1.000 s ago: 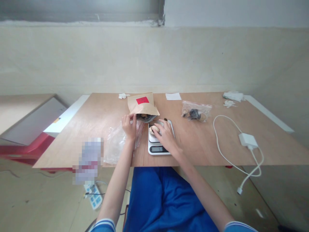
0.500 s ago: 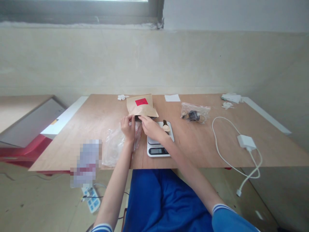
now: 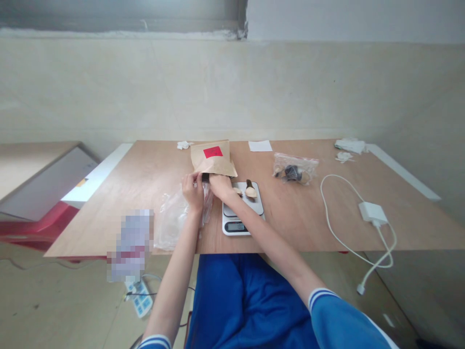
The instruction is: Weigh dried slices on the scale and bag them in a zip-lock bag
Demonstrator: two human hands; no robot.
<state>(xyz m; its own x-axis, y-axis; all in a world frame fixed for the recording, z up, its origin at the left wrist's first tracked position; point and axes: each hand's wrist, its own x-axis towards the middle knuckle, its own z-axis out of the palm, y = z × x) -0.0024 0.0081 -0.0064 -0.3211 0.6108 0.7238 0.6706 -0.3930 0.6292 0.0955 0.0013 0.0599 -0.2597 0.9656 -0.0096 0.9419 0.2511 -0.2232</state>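
On the table (image 3: 145,174), right in front of me, lies a brown bag (image 3: 213,159) with a red tag (image 3: 213,151). My left hand (image 3: 193,191) pinches the bag's open edge, and its fingers (image 3: 196,180) are closed on the paper. My right hand (image 3: 220,186) is pushed into the mouth of the bag. Its fingers are hidden inside, so I cannot tell if they hold anything. Just beside that hand sits a small scale (image 3: 242,212). Some little pale and dark bits (image 3: 250,190) lie on its plate. A clear wrap (image 3: 173,218) lies flat under my left wrist. Farther right, a clear bag (image 3: 296,168) holds something dark. A white cord (image 3: 336,213) loops near the right edge and runs to a white box (image 3: 372,212). A white paper (image 3: 260,145) lies at the back.
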